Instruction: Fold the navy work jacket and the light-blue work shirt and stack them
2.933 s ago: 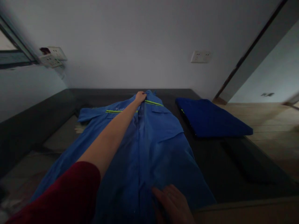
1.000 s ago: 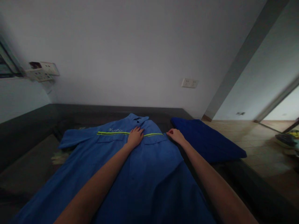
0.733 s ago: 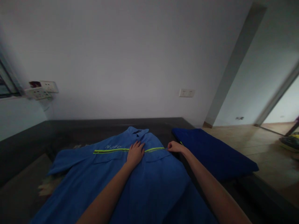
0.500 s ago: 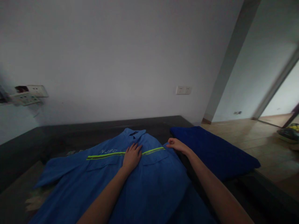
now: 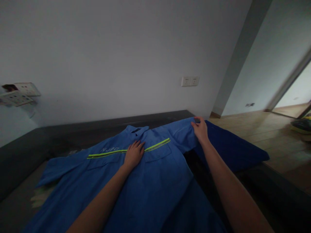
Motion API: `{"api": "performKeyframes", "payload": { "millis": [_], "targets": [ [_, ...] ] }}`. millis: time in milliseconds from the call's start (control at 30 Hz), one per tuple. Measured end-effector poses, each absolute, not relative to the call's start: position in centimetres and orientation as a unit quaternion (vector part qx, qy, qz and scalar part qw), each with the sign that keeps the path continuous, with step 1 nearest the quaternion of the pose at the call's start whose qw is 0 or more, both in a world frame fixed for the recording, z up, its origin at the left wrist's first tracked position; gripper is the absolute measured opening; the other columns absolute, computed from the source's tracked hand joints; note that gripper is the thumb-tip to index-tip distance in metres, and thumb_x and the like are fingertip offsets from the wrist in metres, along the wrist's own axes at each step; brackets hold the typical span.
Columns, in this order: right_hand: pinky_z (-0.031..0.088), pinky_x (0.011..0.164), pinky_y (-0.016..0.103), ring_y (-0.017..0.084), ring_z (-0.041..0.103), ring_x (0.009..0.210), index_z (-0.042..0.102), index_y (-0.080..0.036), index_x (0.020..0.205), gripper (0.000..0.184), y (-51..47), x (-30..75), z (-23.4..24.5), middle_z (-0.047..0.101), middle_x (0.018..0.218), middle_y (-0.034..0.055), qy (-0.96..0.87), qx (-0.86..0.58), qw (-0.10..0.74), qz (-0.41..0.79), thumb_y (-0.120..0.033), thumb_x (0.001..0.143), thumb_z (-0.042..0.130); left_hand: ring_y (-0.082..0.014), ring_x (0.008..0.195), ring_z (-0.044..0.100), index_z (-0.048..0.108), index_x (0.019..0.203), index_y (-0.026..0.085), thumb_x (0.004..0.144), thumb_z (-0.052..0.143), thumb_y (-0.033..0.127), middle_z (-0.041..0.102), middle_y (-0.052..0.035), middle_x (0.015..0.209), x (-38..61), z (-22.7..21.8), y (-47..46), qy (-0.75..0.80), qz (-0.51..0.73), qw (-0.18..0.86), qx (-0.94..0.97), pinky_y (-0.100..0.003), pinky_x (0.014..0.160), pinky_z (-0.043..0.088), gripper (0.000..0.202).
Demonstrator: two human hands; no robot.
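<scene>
Blue shirt (image 5: pixel 150 184) lies spread, hands (image 5: pixel 134 154) on chest (image 5: pixel 156 153) and sleeve (image 5: pixel 183 133).

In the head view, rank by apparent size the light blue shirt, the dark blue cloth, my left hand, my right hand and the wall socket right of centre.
1. Light blue shirt
2. Dark blue cloth
3. Left hand and right hand: too alike to rank
4. Wall socket

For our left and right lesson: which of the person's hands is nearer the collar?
Left. The left hand lies on the shirt, just below the collar; the right hand is farther, holding a sleeve end.
</scene>
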State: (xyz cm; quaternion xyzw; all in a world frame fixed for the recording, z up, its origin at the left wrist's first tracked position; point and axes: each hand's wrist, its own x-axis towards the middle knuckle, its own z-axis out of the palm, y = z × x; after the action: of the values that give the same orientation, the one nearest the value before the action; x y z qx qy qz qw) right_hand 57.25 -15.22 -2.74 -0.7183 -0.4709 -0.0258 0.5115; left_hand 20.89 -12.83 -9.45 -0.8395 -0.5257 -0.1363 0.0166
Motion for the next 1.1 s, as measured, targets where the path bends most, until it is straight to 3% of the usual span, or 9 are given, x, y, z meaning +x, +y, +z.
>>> {"api": "performKeyframes", "payload": {
  "millis": [133, 233, 333, 467, 533, 633, 800, 933, 1100],
  "targets": [
    [0.046, 0.082, 0.037, 0.025, 0.062, 0.089, 0.051, -0.014, 0.125, 0.049, -15.3, 57.5, -4.4, 0.066, 0.097, 0.0130, -0.483, -0.776, 0.401, 0.058, -0.033, 0.082, 0.060, -0.0269, 0.136, 0.036, 0.050, 0.136, 0.025, 0.095, 0.037, 0.033, 0.047, -0.0068, 0.143, 20.9, -9.6, -12.9, -0.523, -0.124, 0.022, -0.843, -0.046, 0.109, 0.032, 0.043],
    [0.048, 0.072, 0.034, 0.021, 0.062, 0.074, 0.040, -0.012, 0.138, 0.066, -16.2, 58.0, -4.2, 0.066, 0.086, 0.0102, -0.518, -0.759, 0.355, 0.174, -0.043, 0.083, 0.060, -0.0265, 0.136, 0.035, 0.048, 0.137, 0.029, 0.096, 0.036, 0.035, 0.044, -0.0053, 0.145, 20.9, -9.6, -13.0, -0.526, -0.111, 0.028, -0.843, -0.047, 0.110, 0.030, 0.043],
    [0.047, 0.060, 0.028, 0.016, 0.058, 0.062, 0.029, -0.018, 0.146, 0.083, -17.9, 58.4, -2.6, 0.064, 0.077, 0.0028, -0.580, -0.683, 0.312, 0.317, -0.041, 0.076, 0.067, -0.0256, 0.136, 0.035, 0.047, 0.137, 0.031, 0.096, 0.036, 0.036, 0.044, -0.0041, 0.145, 21.0, -9.5, -13.2, -0.528, -0.111, 0.030, -0.841, -0.046, 0.110, 0.030, 0.043],
    [0.044, 0.055, 0.022, 0.013, 0.055, 0.062, 0.052, -0.022, 0.132, 0.073, -19.6, 57.9, -0.4, 0.061, 0.073, -0.0020, -0.638, -0.616, 0.199, 0.417, -0.032, 0.063, 0.075, -0.0259, 0.136, 0.036, 0.048, 0.137, 0.029, 0.096, 0.038, 0.035, 0.044, -0.0054, 0.145, 21.0, -9.2, -13.4, -0.530, -0.116, 0.021, -0.840, -0.046, 0.110, 0.030, 0.043],
    [0.044, 0.054, 0.021, 0.012, 0.053, 0.062, 0.065, -0.020, 0.117, 0.057, -19.7, 57.4, 0.2, 0.059, 0.071, -0.0024, -0.650, -0.621, 0.146, 0.413, -0.028, 0.062, 0.074, -0.0256, 0.136, 0.036, 0.048, 0.137, 0.029, 0.096, 0.038, 0.034, 0.044, -0.0051, 0.145, 21.0, -9.0, -13.5, -0.531, -0.116, 0.020, -0.839, -0.046, 0.110, 0.031, 0.042],
    [0.047, 0.055, 0.020, 0.011, 0.054, 0.062, 0.068, -0.018, 0.113, 0.048, -19.6, 56.9, 0.9, 0.059, 0.072, -0.0014, -0.636, -0.648, 0.120, 0.402, -0.021, 0.065, 0.067, -0.0255, 0.136, 0.036, 0.048, 0.137, 0.028, 0.096, 0.038, 0.034, 0.044, -0.0052, 0.145, 21.0, -9.0, -13.5, -0.530, -0.118, 0.020, -0.839, -0.047, 0.110, 0.030, 0.042],
    [0.052, 0.056, 0.021, 0.012, 0.060, 0.063, 0.062, -0.020, 0.123, 0.058, -20.0, 57.5, 1.7, 0.065, 0.083, 0.0022, -0.614, -0.690, 0.104, 0.369, -0.008, 0.066, 0.062, -0.0265, 0.136, 0.036, 0.049, 0.136, 0.027, 0.096, 0.040, 0.033, 0.045, -0.0065, 0.144, 21.0, -9.1, -13.4, -0.528, -0.124, 0.017, -0.840, -0.047, 0.110, 0.030, 0.042],
    [0.053, 0.053, 0.028, 0.014, 0.061, 0.053, 0.049, -0.019, 0.136, 0.073, -20.2, 58.2, 1.5, 0.066, 0.077, 0.0032, -0.543, -0.764, 0.052, 0.344, -0.006, 0.066, 0.067, -0.0270, 0.135, 0.037, 0.050, 0.136, 0.026, 0.096, 0.041, 0.032, 0.046, -0.0083, 0.144, 20.9, -9.3, -13.2, -0.519, -0.131, 0.015, -0.845, -0.049, 0.110, 0.030, 0.041],
    [0.052, 0.068, 0.033, 0.022, 0.067, 0.073, 0.056, -0.016, 0.127, 0.055, -19.5, 57.4, 2.5, 0.069, 0.094, 0.0115, -0.561, -0.820, 0.070, 0.092, -0.020, 0.075, 0.070, -0.0255, 0.134, 0.039, 0.051, 0.134, 0.023, 0.096, 0.041, 0.031, 0.047, -0.0101, 0.143, 20.8, -9.5, -12.8, -0.511, -0.144, -0.006, -0.847, -0.049, 0.111, 0.029, 0.040]
  ]
}}
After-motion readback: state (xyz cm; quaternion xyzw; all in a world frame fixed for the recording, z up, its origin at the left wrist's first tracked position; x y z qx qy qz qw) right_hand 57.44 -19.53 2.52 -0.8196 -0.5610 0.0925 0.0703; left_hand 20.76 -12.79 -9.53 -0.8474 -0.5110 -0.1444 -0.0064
